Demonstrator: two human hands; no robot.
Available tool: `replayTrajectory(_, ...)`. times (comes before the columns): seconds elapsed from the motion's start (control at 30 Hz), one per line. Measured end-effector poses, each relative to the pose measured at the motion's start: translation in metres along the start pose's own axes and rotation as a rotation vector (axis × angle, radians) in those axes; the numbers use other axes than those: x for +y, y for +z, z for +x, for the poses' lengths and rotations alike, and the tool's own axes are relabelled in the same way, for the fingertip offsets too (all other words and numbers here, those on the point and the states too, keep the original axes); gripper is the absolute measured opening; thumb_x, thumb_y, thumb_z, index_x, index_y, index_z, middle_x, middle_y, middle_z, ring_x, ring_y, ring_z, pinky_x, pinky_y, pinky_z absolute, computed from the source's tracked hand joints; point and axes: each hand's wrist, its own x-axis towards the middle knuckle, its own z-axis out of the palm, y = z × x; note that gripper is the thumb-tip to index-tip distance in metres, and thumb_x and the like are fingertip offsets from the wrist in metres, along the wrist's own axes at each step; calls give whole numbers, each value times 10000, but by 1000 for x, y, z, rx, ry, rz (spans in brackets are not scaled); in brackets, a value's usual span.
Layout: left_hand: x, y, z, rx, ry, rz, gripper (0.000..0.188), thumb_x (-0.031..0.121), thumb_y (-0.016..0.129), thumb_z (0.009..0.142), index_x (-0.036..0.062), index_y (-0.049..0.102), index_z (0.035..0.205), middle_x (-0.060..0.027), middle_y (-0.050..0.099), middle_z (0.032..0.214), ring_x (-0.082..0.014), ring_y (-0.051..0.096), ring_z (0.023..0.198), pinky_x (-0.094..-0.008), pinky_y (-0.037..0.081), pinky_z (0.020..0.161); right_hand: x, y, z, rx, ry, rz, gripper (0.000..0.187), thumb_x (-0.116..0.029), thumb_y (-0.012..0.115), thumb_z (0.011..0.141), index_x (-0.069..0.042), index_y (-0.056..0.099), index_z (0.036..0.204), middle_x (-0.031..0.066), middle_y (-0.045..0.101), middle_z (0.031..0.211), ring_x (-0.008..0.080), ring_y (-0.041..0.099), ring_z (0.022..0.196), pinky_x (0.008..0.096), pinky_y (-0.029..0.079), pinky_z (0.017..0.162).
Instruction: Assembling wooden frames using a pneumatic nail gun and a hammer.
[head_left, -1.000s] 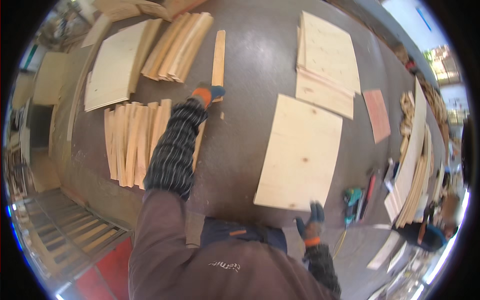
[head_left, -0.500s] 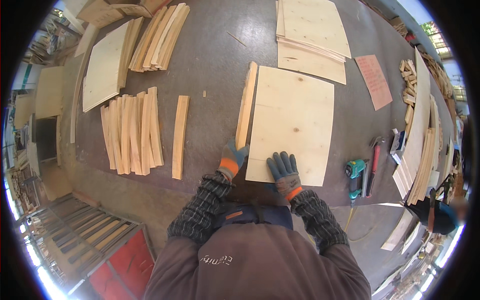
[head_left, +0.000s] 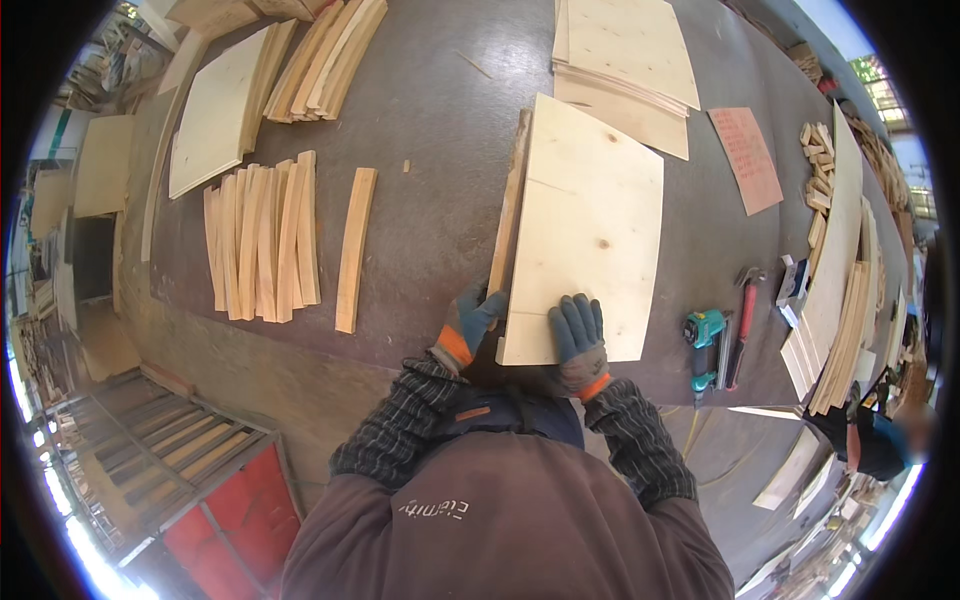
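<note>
A square plywood panel [head_left: 590, 220] lies in front of me with its left side raised and tilted. Under that raised edge runs a wooden strip [head_left: 512, 190], standing along the panel's left side and partly covered by it. My left hand [head_left: 470, 320], in a grey-blue and orange glove, is closed round the strip's near end, close to the panel's corner. On the panel's near part my right hand [head_left: 578, 338], gloved alike, lies flat with its fingers stretched out. Its thumb is hidden.
Left on the table [head_left: 420, 240] are a single strip [head_left: 356, 250], a row of strips [head_left: 262, 240] and stacked panels [head_left: 215, 115]. More plywood panels [head_left: 630, 60] lie ahead. To the right are a teal nail gun [head_left: 706, 335], a red-handled hammer [head_left: 745, 325] and a reddish sheet [head_left: 745, 160].
The panel's left side has risen and moved over the wooden strip, which lay apart beside it before. My right hand's fingers have drawn closer together. The whole view has shifted slightly.
</note>
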Motion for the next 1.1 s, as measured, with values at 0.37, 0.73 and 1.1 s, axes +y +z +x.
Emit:
replayTrajectory(0.37, 9, 0, 9, 246, -136, 129, 493, 322, 766, 986, -62, 669, 1279, -147, 760, 1043, -193, 705, 853, -342, 577, 743, 4, 9, -1, -42, -58, -64, 875, -441, 753, 829, 12, 499, 1534, 268, 474, 1579, 486, 394, 1509, 668, 222, 1269)
replayTrajectory(0.73, 7, 16, 7, 67, 11, -227, 534, 329, 464, 1150, -13, 472, 1560, -169, 649, 1413, -223, 658, 1223, -347, 540, 1048, 0, 14, 6, -43, -25, -96, 854, -331, 793, 794, -8, 511, 1533, 247, 480, 1582, 477, 410, 1498, 650, 252, 1261)
replayTrajectory(1.1, 6, 8, 1, -307, 254, -77, 555, 345, 344, 1183, 7, 365, 1623, -177, 573, 1508, -225, 612, 1346, -362, 540, 1111, -2, 14, 6, 13, -25, -52, 820, -241, 810, 780, -11, 529, 1515, 239, 505, 1559, 472, 439, 1478, 639, 283, 1249)
